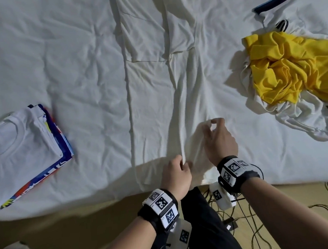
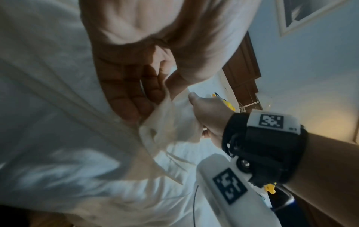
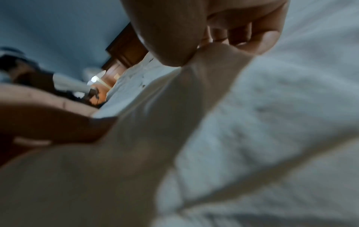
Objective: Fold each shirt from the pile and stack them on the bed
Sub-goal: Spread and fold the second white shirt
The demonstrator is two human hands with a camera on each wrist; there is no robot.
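A cream-white shirt lies spread lengthwise on the bed, collar end far, hem near me. My left hand pinches the shirt's near hem fold, and its curled fingers hold that cloth in the left wrist view. A little farther along the same edge, my right hand pinches the fabric and lifts it off the sheet; thumb and finger clamp the cloth in the right wrist view. A folded stack with a white shirt on top sits at the left.
A loose pile with a yellow shirt and white garments lies at the right on the white bedsheet. The bed's near edge runs just below my hands. Cables sprawl on the wooden floor by my legs.
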